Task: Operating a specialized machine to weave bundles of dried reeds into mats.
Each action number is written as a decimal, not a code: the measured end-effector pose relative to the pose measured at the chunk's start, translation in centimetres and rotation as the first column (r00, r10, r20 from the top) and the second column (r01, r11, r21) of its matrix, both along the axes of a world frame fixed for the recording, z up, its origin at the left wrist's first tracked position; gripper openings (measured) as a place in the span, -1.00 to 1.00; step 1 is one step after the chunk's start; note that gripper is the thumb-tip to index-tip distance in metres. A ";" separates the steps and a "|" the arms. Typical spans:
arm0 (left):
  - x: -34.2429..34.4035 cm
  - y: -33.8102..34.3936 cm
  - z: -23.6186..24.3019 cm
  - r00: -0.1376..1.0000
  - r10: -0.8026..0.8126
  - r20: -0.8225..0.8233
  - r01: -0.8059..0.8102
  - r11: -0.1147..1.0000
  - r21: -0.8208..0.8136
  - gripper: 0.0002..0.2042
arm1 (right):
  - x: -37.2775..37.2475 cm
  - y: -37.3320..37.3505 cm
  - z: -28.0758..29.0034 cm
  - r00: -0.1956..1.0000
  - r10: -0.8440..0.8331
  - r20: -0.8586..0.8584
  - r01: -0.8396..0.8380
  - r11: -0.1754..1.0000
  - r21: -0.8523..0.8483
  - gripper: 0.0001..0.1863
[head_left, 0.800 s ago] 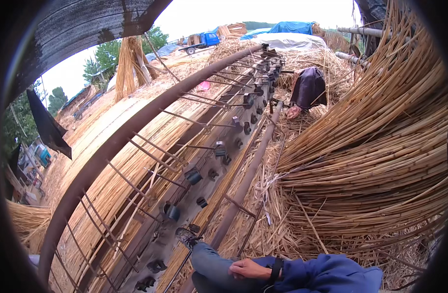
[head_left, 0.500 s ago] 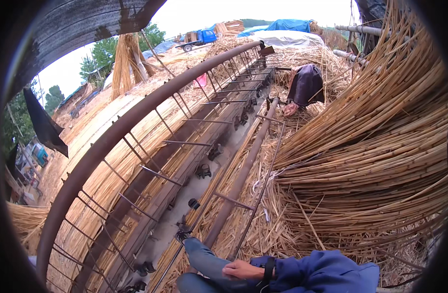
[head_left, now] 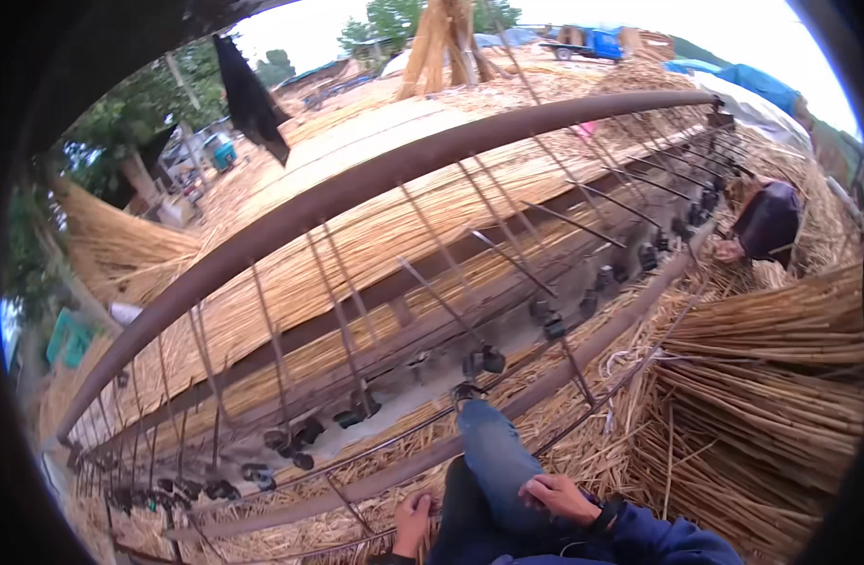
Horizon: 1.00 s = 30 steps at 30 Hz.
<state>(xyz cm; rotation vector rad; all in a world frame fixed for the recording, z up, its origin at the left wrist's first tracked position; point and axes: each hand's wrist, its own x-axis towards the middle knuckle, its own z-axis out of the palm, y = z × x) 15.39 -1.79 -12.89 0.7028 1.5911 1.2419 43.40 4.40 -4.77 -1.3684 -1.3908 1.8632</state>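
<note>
My right hand (head_left: 559, 496) rests on the knee of my jeans (head_left: 493, 452), fingers loosely laid over the cloth and holding nothing I can see. My left hand (head_left: 413, 520) is low beside my other thigh, its fingers curled in with nothing visible in them. In front of me stretches a long metal frame with a thick brown pipe (head_left: 356, 184) and many thin rods. Black clamp-like pieces (head_left: 484, 360) line its pale lower beam. A reed mat (head_left: 375, 221) lies behind the pipe. My foot (head_left: 467, 390) is by the beam.
Bundled reeds (head_left: 752, 405) are heaped on the right, with loose straw around them. Near the frame's far end sits a dark cloth-covered object (head_left: 769, 221). A lower rusty pipe (head_left: 582, 363) runs close to my legs. Farther off are standing reeds (head_left: 441, 47) and a blue truck (head_left: 597, 44).
The view has swung left, so the frame and reed heap sit farther right. My left hand has come into view. My right hand still rests on my leg.
</note>
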 end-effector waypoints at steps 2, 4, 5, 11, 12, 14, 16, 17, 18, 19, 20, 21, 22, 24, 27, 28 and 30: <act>2.1 0.7 0.2 0.988 -0.143 -0.062 0.141 0.989 -0.033 -0.76 | 1.5 0.1 1.7 0.990 -0.127 -0.062 0.129 0.991 0.031 -0.70; 2.9 -0.6 1.9 0.971 -0.193 -0.140 0.201 0.979 0.045 -0.76 | 3.0 -0.6 -0.1 0.980 -0.170 -0.100 0.185 0.970 0.160 -0.67; 2.8 -1.7 1.8 0.976 -0.165 -0.143 0.175 0.983 0.062 -0.77 | 3.3 -0.6 0.3 0.984 -0.158 -0.084 0.174 0.955 0.239 -0.68; 1.4 -7.1 -0.8 0.985 0.048 -0.165 -0.033 0.996 0.088 -0.79 | 1.3 2.9 6.2 0.945 -0.073 0.319 -0.100 0.864 0.494 -0.68; 1.2 -7.9 -1.2 0.982 0.086 -0.167 -0.075 0.995 0.071 -0.78 | 1.3 3.8 6.5 0.949 -0.066 0.308 -0.119 0.829 0.546 -0.68; 0.8 -9.8 -3.6 0.974 0.185 -0.133 -0.181 0.983 0.044 -0.77 | 0.4 5.5 7.4 0.910 -0.050 0.411 -0.208 0.803 0.558 -0.66; 0.3 -10.5 -3.3 0.963 0.232 -0.134 -0.233 0.972 0.008 -0.76 | -0.3 8.6 5.1 0.962 -0.023 0.272 -0.166 0.743 0.649 -0.71; -0.1 -11.0 -3.2 0.952 0.272 -0.137 -0.280 0.959 -0.039 -0.75 | -0.9 9.5 4.1 0.991 0.017 0.131 -0.107 0.686 0.720 -0.70; -0.7 -11.6 -3.3 0.948 0.270 -0.169 -0.286 0.955 -0.078 -0.75 | -1.7 9.7 4.4 0.993 0.074 0.092 -0.118 0.676 0.727 -0.77; -1.3 -12.1 -4.0 0.948 0.270 -0.169 -0.285 0.955 -0.077 -0.75 | -3.1 9.5 5.4 0.993 0.073 0.092 -0.117 0.676 0.728 -0.77; -1.9 -12.6 -4.8 0.923 0.341 -0.176 -0.348 0.937 -0.013 -0.75 | -4.6 9.2 6.8 0.976 0.109 0.188 -0.215 0.616 0.758 -0.80; -2.5 -13.1 -5.2 0.900 0.398 -0.179 -0.395 0.917 0.050 -0.75 | -5.5 8.9 7.6 0.950 0.124 0.285 -0.305 0.555 0.774 -0.81; -3.5 -13.5 -4.1 0.884 0.422 -0.202 -0.421 0.906 0.049 -0.76 | -6.3 9.0 7.1 0.926 0.204 0.318 -0.378 0.523 0.764 -0.84; -6.1 -14.2 0.6 0.826 0.498 -0.265 -0.472 0.867 0.159 -0.79 | -8.1 9.1 4.7 0.860 0.266 0.437 -0.507 0.337 0.793 -0.83; -10.2 -12.6 11.6 0.676 0.633 -0.377 -0.443 0.758 0.479 -0.79 | -10.0 8.4 3.6 0.809 0.199 0.553 -0.584 0.166 0.794 -0.80; -11.4 -11.1 15.3 0.655 0.673 -0.345 -0.432 0.707 0.559 -0.74 | -10.1 8.2 3.4 0.787 0.183 0.589 -0.614 0.141 0.776 -0.78; -13.8 -7.7 22.2 0.507 0.734 -0.451 -0.334 0.650 0.682 -0.58 | -9.9 8.3 2.8 0.792 0.140 0.594 -0.609 0.114 0.785 -0.78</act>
